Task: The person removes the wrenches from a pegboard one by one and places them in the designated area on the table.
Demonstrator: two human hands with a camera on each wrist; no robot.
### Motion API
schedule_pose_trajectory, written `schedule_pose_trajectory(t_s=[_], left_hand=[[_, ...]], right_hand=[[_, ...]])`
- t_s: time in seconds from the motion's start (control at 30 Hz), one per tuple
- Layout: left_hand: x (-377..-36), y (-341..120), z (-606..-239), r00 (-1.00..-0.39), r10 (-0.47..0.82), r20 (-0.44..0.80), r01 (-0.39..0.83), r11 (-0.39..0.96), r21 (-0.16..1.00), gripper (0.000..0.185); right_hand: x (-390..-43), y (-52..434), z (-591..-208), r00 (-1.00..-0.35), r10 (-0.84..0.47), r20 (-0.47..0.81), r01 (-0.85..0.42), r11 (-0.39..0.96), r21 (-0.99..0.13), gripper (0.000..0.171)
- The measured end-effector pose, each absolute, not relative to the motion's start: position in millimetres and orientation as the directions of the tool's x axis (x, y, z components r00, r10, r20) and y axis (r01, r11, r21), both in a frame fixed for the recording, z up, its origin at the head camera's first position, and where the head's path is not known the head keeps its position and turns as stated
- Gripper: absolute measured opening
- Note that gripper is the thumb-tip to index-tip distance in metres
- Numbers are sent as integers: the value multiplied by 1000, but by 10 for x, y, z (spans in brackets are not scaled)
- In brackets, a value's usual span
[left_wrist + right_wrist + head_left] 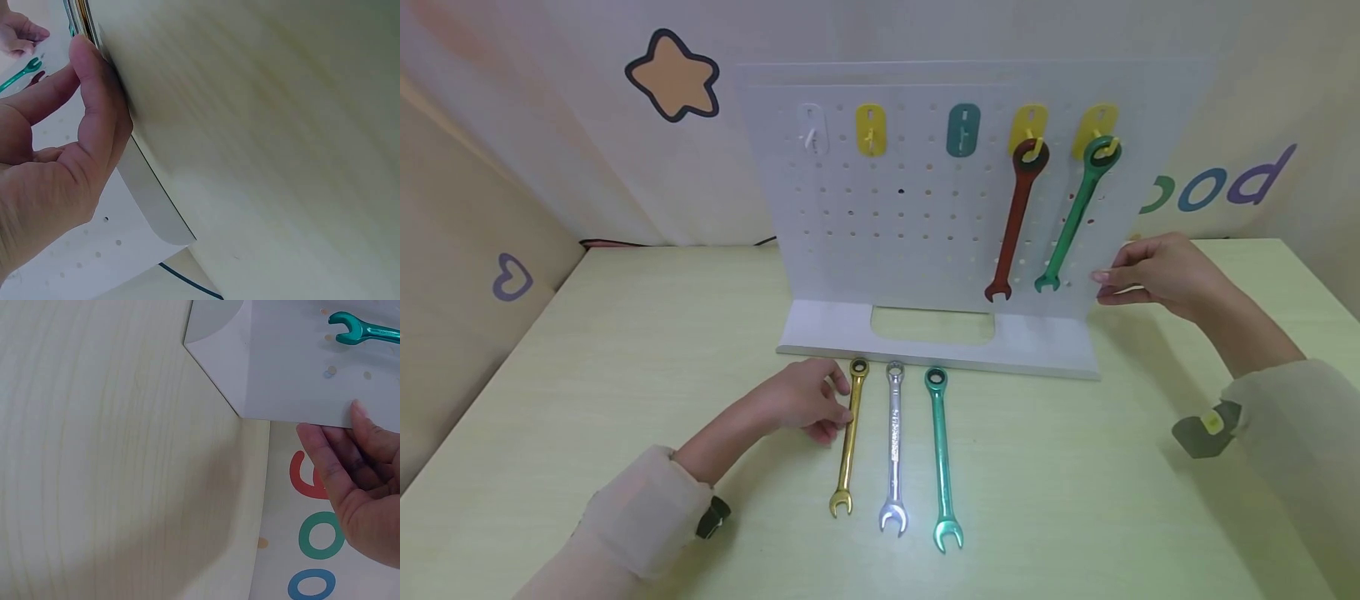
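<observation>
A white pegboard [880,233] stands on the pale table [625,375]. A red wrench [1018,217] and a green wrench [1075,212] hang from its two rightmost yellow hooks. In front of its base lie a gold wrench [848,454], a silver wrench [893,450] and a teal wrench [940,458], side by side. My left hand [838,408] pinches the gold wrench's shaft near its ring end, thumb above and fingers below. My right hand [1105,283] reaches to the pegboard's right edge [281,362] with straight fingers touching it, just right of the green wrench's open end [365,330].
Three hooks hang bare: white [811,129], yellow [870,129] and teal [962,129]. The pegboard's flat base [820,329] juts forward with a cut-out in it. Walls close in behind and on the left, with a star sticker [673,77] and coloured letters [1217,185].
</observation>
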State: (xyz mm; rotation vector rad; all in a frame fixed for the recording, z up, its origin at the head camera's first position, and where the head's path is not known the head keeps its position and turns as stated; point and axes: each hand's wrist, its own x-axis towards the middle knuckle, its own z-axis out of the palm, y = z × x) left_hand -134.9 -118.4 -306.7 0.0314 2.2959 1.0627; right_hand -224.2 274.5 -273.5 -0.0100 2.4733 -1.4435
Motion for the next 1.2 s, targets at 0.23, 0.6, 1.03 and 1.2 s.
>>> schedule_pose_trajectory(t_s=[0.23,0.6,1.03,1.2], left_hand=[[-1344,-1191,-3064,-819,264,-510,-225,669,708,23],[-1349,-1178,-3074,-821,262,-507,-218,677,703,19],[-1405,-1192,-3007,-846,254,-469,-175,699,694,14],[-1428,-1198,-2953,-858,277,-432,-136,689,712,16]], right_hand=[[-2246,2754,-2748,-962,-146,-229,131,490,-862,13],[-2257,2776,-2768,-961,-153,-229,135,463,-876,11],[-2257,2778,-2759,-961,-148,-235,138,478,-868,12],[-2266,2779,-2765,-961,-145,-235,138,485,-863,15]])
